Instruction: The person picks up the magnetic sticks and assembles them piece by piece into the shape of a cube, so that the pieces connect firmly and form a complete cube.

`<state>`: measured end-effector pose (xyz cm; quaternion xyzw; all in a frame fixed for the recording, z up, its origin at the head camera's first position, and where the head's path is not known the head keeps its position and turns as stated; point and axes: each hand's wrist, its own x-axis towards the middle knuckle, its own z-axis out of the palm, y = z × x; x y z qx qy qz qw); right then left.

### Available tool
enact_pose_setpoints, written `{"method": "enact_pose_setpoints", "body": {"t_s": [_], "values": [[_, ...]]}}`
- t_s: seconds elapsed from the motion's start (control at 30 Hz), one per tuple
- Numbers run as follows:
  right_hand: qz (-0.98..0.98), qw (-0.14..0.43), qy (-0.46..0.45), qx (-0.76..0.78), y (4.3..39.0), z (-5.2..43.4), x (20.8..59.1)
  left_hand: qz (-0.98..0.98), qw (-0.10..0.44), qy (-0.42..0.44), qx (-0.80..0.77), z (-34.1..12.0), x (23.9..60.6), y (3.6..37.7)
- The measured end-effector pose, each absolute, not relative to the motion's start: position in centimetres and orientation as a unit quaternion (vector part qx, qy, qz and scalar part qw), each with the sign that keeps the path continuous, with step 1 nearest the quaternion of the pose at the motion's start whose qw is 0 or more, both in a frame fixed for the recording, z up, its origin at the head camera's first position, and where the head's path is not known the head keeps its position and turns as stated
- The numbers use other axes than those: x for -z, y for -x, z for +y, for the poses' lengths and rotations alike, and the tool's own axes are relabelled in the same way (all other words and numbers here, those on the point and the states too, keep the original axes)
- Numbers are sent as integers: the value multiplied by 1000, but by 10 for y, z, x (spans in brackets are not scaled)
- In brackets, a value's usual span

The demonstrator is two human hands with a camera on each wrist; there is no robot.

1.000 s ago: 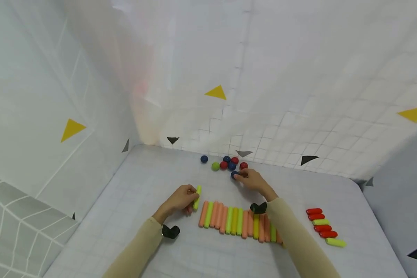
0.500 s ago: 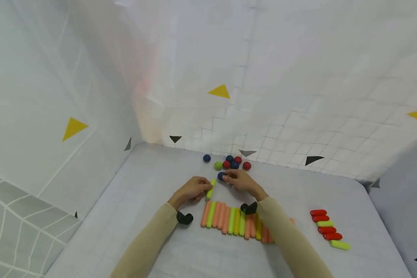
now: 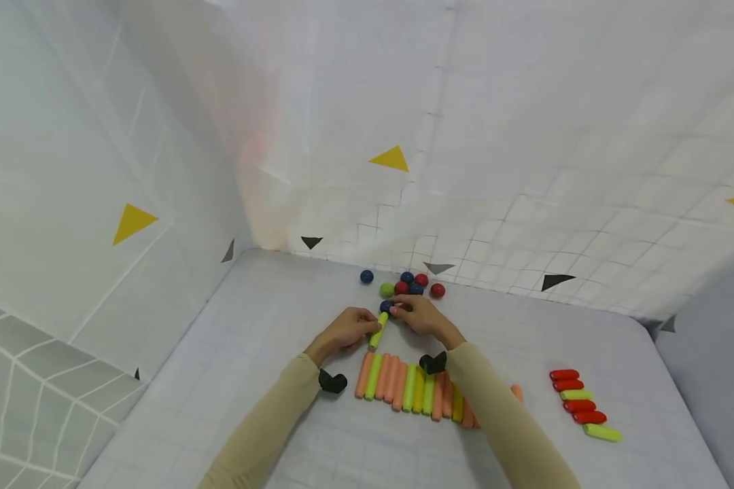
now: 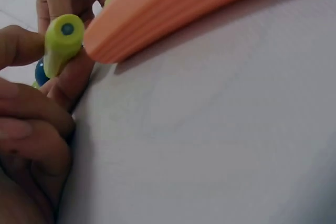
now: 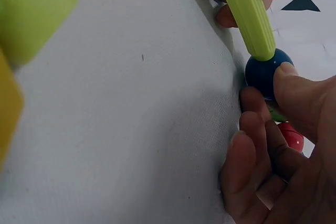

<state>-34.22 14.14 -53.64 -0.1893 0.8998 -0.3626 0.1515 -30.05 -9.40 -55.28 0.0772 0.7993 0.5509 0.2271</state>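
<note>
Since a second ago both hands have closed toward each other, the right one carrying a ball off the far cluster. Head view: left hand (image 3: pixel 345 329) pinches a lime-green stick (image 3: pixel 378 330), right hand (image 3: pixel 421 316) pinches a dark blue ball (image 3: pixel 385 306) against the stick's far end, just above the surface (image 3: pixel 269 407); row of orange and green sticks (image 3: pixel 410 392) lies near the wrists, loose balls (image 3: pixel 412 284) behind, short red and green pieces (image 3: pixel 578 406) well apart to the right. No containers in sight. Left wrist view: fingers (image 4: pixel 31 45) curl round the stick's near end (image 4: pixel 63 43). Right wrist view: thumb and fingers (image 5: pixel 294 90) clasp the ball (image 5: pixel 266 74), stick tip touching it. Judgement: both pieces look light, rigid and smooth; the ball may slip, so hold it on opposite sides and the stick mid-shaft.
</note>
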Motion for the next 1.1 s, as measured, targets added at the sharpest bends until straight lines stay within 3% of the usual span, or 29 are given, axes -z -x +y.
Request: {"method": "enact_pose_setpoints", "body": {"t_s": [0.3,0.6,1.1], "values": [[874,184,121,433,331,146,533,788,220,-20,-574,-94,550,300],[882,221,218,353,303,135,531,774,224,-10,-592,-101,550,302],[930,144,233,244,258,91,524,752,243,-14,-612,-107,551,304]]}}
